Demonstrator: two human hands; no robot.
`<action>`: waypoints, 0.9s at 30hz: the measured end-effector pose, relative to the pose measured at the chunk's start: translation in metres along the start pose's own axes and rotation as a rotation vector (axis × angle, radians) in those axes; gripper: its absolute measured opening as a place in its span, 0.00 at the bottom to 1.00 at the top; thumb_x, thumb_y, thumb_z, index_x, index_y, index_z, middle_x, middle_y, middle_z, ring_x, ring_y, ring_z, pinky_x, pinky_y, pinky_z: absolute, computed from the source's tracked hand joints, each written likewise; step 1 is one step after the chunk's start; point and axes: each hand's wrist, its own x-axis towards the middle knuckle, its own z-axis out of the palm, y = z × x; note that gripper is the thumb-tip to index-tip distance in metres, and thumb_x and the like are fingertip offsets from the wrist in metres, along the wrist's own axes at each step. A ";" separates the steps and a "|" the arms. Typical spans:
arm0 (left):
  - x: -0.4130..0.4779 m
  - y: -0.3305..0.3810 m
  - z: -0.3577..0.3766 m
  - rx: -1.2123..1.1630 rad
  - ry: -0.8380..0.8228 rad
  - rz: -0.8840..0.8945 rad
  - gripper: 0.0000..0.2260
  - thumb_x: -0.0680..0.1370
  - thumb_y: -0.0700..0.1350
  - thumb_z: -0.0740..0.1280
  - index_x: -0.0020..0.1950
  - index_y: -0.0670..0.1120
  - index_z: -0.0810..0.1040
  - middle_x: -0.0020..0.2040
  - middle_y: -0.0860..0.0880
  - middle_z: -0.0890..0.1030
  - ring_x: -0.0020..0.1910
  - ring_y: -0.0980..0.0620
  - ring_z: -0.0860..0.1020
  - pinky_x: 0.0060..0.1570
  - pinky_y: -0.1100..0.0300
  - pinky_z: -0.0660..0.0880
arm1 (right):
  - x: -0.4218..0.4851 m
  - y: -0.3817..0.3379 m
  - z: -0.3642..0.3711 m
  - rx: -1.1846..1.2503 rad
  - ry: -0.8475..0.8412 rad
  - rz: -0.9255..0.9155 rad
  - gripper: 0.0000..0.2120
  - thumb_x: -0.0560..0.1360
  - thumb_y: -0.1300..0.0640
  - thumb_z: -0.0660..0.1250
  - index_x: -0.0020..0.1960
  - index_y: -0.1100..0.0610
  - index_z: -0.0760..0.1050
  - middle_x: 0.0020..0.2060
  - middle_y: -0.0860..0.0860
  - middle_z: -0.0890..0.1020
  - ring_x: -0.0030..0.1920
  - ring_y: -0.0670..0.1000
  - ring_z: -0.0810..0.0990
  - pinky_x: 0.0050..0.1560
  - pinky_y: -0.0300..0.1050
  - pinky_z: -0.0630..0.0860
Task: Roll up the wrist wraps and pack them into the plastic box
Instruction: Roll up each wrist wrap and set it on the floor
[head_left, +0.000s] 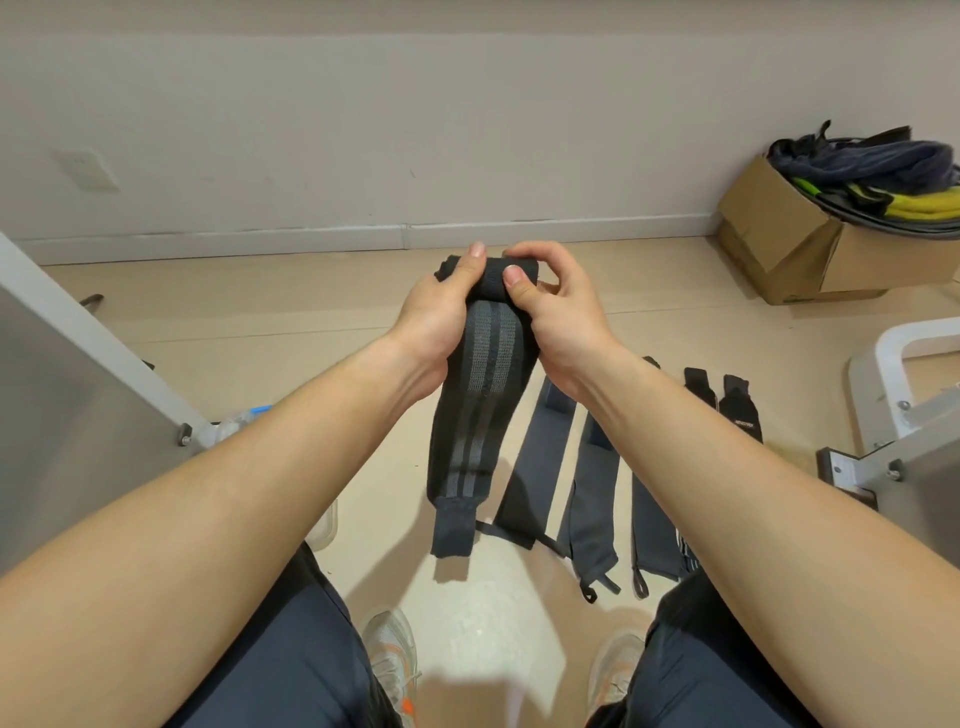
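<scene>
A black wrist wrap (480, 410) with grey stripes hangs in front of me, its top end curled into a small roll. My left hand (441, 317) grips the roll's left side, thumb on top. My right hand (553, 312) pinches its right side, thumb pressed on the roll. The wrap's loose tail dangles above the floor. Several more flat wraps (587, 499) lie side by side on the floor under my right forearm. A clear plastic box (324, 525) shows only as a corner and a blue-and-clear patch behind my left forearm.
A cardboard box (795, 244) of resistance bands stands at the back right by the wall. Metal bench parts flank me, one on the left (78, 405) and one on the right (904, 415). My knees and shoes (392, 654) are below.
</scene>
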 end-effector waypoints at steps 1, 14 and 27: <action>0.002 0.000 -0.002 -0.016 -0.021 0.011 0.17 0.84 0.54 0.64 0.56 0.40 0.83 0.52 0.41 0.86 0.50 0.44 0.86 0.53 0.52 0.83 | -0.001 -0.001 0.001 0.035 -0.001 0.024 0.07 0.82 0.63 0.66 0.57 0.52 0.76 0.46 0.60 0.83 0.44 0.57 0.84 0.47 0.53 0.82; 0.006 -0.007 -0.006 0.084 -0.067 0.246 0.06 0.84 0.40 0.63 0.60 0.48 0.70 0.52 0.45 0.79 0.51 0.48 0.80 0.58 0.50 0.79 | 0.004 0.002 0.007 -0.041 0.034 0.247 0.42 0.64 0.25 0.62 0.67 0.52 0.75 0.59 0.51 0.84 0.59 0.52 0.84 0.66 0.56 0.76; 0.008 -0.003 -0.007 0.030 -0.116 0.009 0.19 0.78 0.60 0.65 0.62 0.50 0.80 0.53 0.51 0.86 0.54 0.48 0.84 0.58 0.50 0.78 | 0.002 0.009 0.009 -0.043 0.120 0.079 0.08 0.86 0.51 0.58 0.59 0.54 0.71 0.54 0.56 0.82 0.54 0.55 0.83 0.56 0.53 0.82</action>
